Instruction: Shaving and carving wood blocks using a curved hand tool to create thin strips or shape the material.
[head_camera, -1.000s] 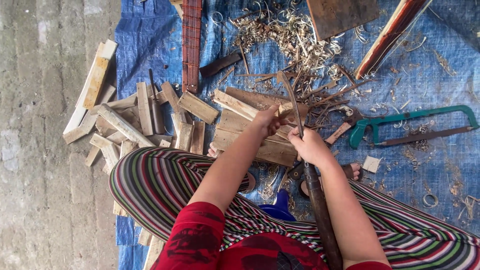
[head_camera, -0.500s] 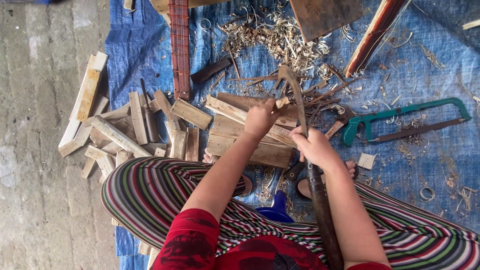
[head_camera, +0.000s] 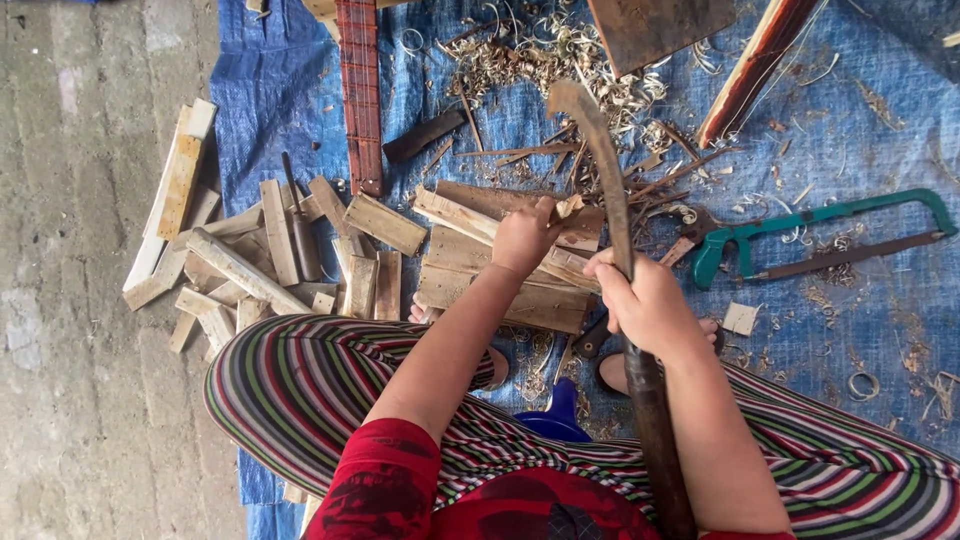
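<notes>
now the right hand grips a long curved blade raised over the wood, while the left hand pinches a small wood piece upright on the stacked planks, steadying it, seemingly for a chop

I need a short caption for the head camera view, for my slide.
Right hand raises a curved blade while left hand steadies a wood piece on stacked planks.

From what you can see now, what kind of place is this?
Probably an informal woodworking spot on a floor. A blue tarp is covered with wood shavings, cut wood pieces lie piled, and a green hacksaw rests nearby.
</notes>
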